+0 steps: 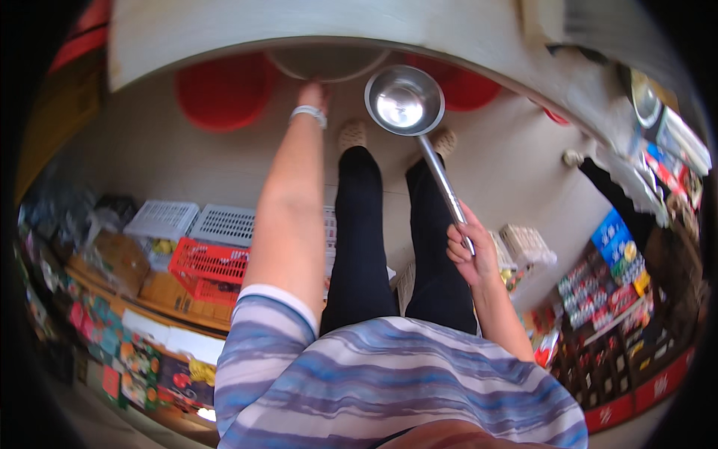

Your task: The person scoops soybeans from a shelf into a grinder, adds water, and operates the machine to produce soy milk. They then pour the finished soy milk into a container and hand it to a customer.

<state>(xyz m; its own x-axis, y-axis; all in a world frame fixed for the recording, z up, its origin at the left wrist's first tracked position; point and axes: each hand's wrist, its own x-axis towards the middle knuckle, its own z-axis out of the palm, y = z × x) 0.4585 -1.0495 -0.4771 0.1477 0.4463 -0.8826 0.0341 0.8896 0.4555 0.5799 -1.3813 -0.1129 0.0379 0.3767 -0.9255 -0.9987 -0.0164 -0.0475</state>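
Observation:
My right hand is closed round the handle of a stainless steel ladle, whose round bowl points away from me, above the floor and my right foot. My left hand, with a pale band at the wrist, reaches forward to the near rim of a large greyish round basin under the counter edge. The hand is blurred and its fingers are partly hidden, so whether it grips the rim does not show.
A white counter spans the front. Beneath it stand a red tub on the left and another red tub on the right. Behind me are plastic baskets, including a red basket, and shelves of packaged goods. Part of another person's dark-clothed leg shows at right.

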